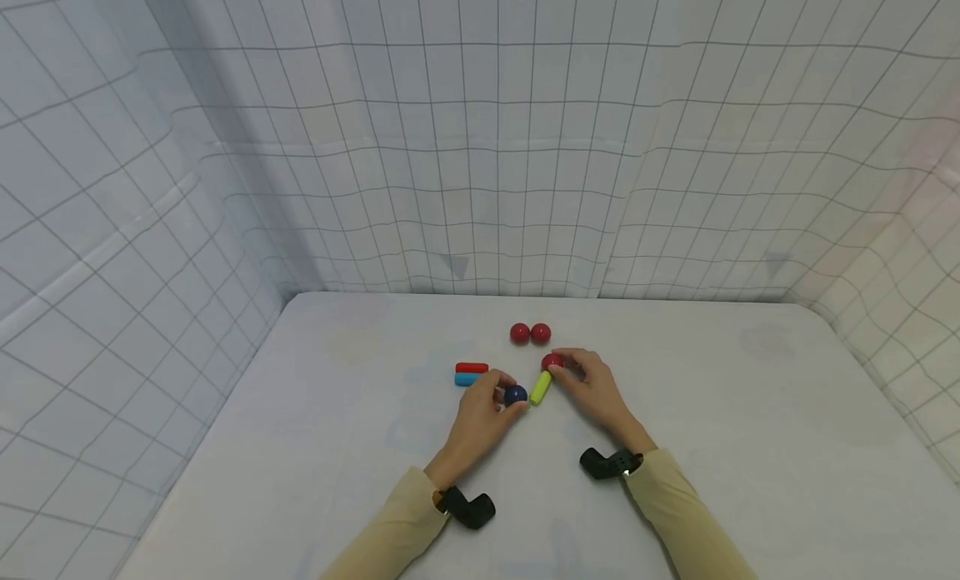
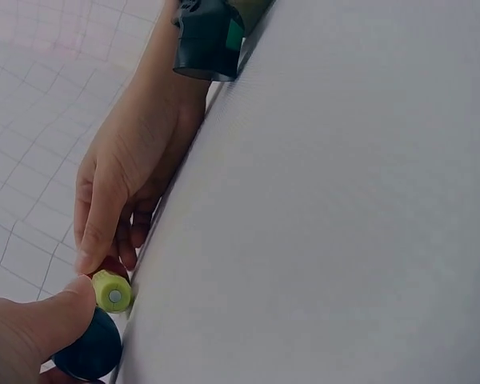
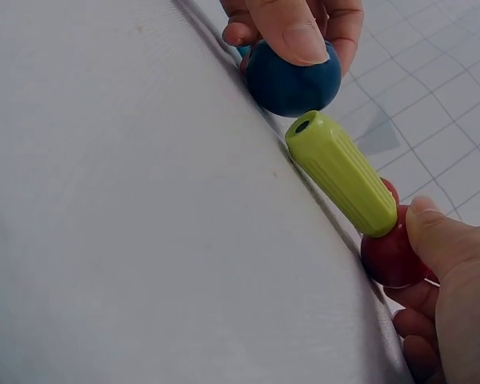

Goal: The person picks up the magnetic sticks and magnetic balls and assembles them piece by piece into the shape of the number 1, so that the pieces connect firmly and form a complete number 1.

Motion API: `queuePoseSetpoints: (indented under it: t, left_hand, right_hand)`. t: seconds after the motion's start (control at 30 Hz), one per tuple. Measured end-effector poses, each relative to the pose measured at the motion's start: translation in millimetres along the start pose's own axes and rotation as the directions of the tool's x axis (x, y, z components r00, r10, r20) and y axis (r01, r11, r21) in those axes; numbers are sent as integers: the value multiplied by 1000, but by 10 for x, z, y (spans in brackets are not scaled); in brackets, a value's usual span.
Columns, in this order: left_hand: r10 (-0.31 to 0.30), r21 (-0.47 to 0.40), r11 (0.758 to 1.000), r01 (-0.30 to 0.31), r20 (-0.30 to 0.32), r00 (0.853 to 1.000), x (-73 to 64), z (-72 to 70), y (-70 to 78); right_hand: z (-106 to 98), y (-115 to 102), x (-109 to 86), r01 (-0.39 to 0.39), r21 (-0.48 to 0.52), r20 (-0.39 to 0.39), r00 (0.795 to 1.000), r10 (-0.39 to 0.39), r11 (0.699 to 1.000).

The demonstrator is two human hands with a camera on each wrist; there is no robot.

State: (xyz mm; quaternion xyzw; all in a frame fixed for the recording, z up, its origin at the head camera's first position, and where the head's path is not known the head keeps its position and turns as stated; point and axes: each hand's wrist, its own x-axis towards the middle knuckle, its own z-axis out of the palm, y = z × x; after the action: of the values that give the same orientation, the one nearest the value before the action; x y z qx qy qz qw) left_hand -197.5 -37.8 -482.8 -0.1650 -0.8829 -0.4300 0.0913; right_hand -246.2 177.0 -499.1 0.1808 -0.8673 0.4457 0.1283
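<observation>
My left hand (image 1: 480, 409) grips a dark blue ball (image 1: 515, 395) between thumb and fingers, low over the white table. Opposite it, my right hand (image 1: 592, 386) pinches a red ball (image 1: 552, 362). Between the two balls lies a short yellow-green ribbed rod (image 1: 541, 387) with a hole in its end. One end of the rod meets the red ball in the right wrist view; its holed end (image 3: 306, 126) points toward the blue ball (image 3: 292, 80). A red rod (image 1: 472, 367) and a blue rod (image 1: 468, 379) lie side by side left of my left hand, the blue one partly hidden behind it.
Two more red balls (image 1: 520, 333) sit side by side beyond my hands. The white table (image 1: 337, 413) is bounded by white grid-patterned curtains (image 1: 480, 172) at the back and both sides. A dark wrist camera (image 1: 467, 508) is strapped to each arm.
</observation>
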Motion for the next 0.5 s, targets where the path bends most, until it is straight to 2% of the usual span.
queuePoseSetpoints:
  t: [0.3,0.5]
  left_hand:
    - [9,-56,998,-12,-56,998,-51,27,-43]
    - [14,-58,998,-18,-82,997,-68,40,-40]
  right_hand:
    - [19,9,12,13,-27,-22,1000,-14,1000]
    - [15,20,22,4,-37,-21,1000,-5,999]
